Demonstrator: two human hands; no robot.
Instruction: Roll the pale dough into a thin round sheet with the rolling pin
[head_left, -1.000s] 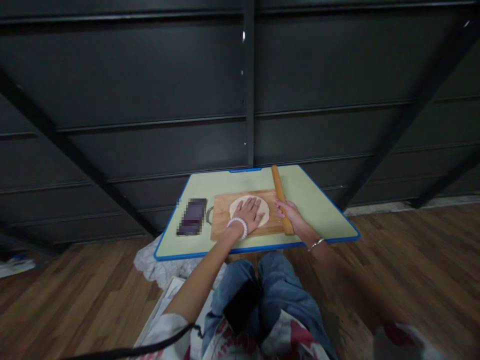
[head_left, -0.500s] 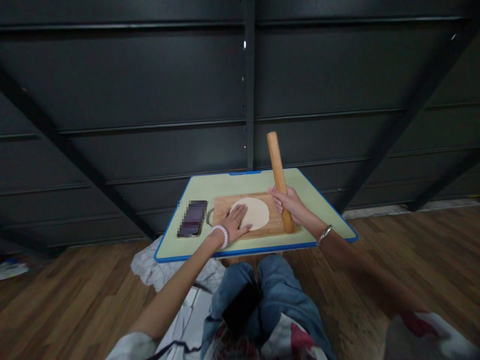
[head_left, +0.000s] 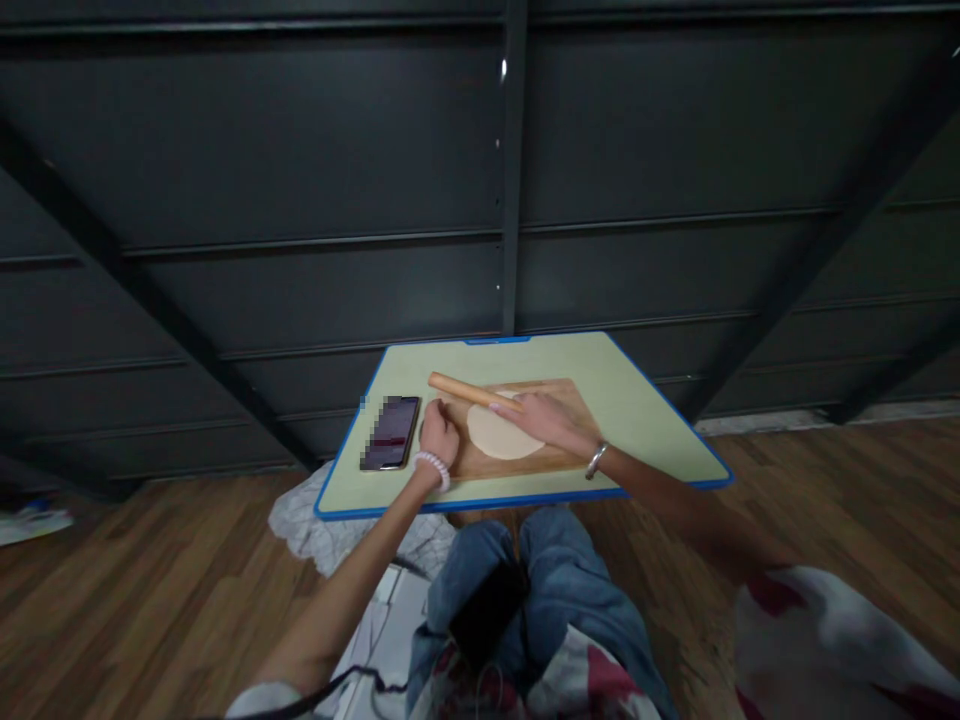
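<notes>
A round, flat sheet of pale dough (head_left: 499, 440) lies on a wooden cutting board (head_left: 480, 468). My right hand (head_left: 544, 415) is closed around the right part of a wooden rolling pin (head_left: 469, 391), which slants across the far side of the dough. The pin's left end points away from me, past the board's far left corner. At the board's left end, my left hand (head_left: 439, 435) is closed with curled fingers, just below the pin's free end. It covers most of the board's metal handle, and whether it grips anything is hidden.
The board rests on a small pale-green folding table (head_left: 630, 400) with a blue rim. A phone (head_left: 391, 433) lies left of the board. Another dark phone (head_left: 489, 612) is on my lap. Crumpled white cloth (head_left: 307, 520) sits below the table's left side, and a dark panelled wall (head_left: 360, 180) rises behind.
The rolling pin has swung from near upright at the right to lying slanted over the dough. My left hand has left the dough, moved left and curled its fingers.
</notes>
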